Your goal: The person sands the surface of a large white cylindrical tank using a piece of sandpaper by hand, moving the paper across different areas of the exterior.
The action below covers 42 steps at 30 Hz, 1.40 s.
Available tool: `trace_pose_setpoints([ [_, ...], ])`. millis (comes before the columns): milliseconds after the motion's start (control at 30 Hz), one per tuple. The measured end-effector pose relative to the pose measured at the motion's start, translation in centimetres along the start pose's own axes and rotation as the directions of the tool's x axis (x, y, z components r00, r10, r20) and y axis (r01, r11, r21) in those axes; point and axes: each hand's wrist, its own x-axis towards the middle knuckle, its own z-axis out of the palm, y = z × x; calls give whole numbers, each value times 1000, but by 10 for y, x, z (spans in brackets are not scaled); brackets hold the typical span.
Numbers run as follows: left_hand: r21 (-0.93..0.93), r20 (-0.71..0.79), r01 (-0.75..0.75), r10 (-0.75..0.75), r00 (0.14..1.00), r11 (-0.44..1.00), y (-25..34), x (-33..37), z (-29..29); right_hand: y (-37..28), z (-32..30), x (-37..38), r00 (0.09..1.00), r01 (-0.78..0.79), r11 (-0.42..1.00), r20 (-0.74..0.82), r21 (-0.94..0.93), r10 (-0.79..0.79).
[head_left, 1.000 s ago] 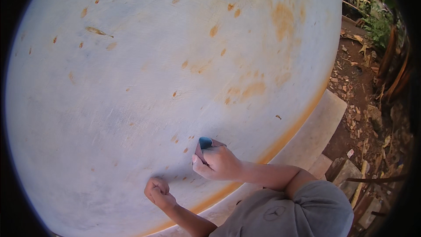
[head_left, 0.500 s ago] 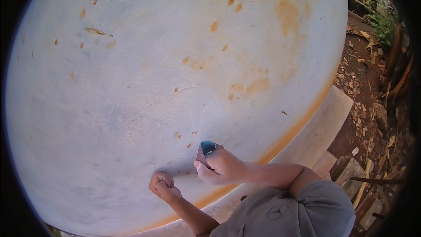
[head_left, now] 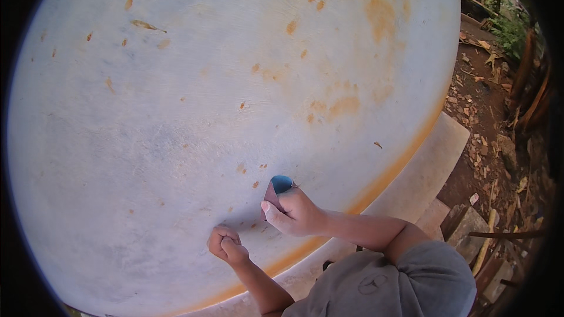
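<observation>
A curled sheet of sandpaper, blue on one face and reddish brown on the other, is in my right hand. The thumb presses against its lower part, and the top end flares into a loop. My left hand is closed in a fist to the left, with nothing showing from it. Both hands are over the near part of a broad pale white surface with a curved edge. I cannot tell whether either one touches it. Rusty orange stains and small brown spots mark this surface.
An orange-brown band runs along the curved edge. Beyond it lies a pale flat ledge. On the right are reddish soil with rubble, green plants, wooden pieces and a thin dark rod.
My right hand has shifted slightly up with the sandpaper. My left fist has moved a little to the right and up. The stains at the upper left sit slightly differently as the view shifted.
</observation>
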Motion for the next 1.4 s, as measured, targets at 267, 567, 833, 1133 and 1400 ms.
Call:
trace_pose_setpoints([
  [267, -42, -30, 161, -162, 986, 986, 2, -1, -39, 7, 43, -12, 940, -319, 884, 6, -342, 341],
  [567, -3, 267, 275, -264, 927, 961, 15, 21, -89, -52, -31, 49, 823, -446, 842, -230, 304, 519],
  [833, 39, 419, -229, 192, 887, 973, -10, 19, -92, -27, 68, -10, 844, -459, 871, -220, 176, 489],
  [1133, -154, 503, -488, 493, 710, 859, -30, 32, -102, -29, 102, -6, 567, -720, 679, -442, 144, 695],
  [1400, -243, 481, -668, 685, 547, 703, -49, 37, -105, -90, 91, -2, 802, -586, 765, -58, -268, 594],
])
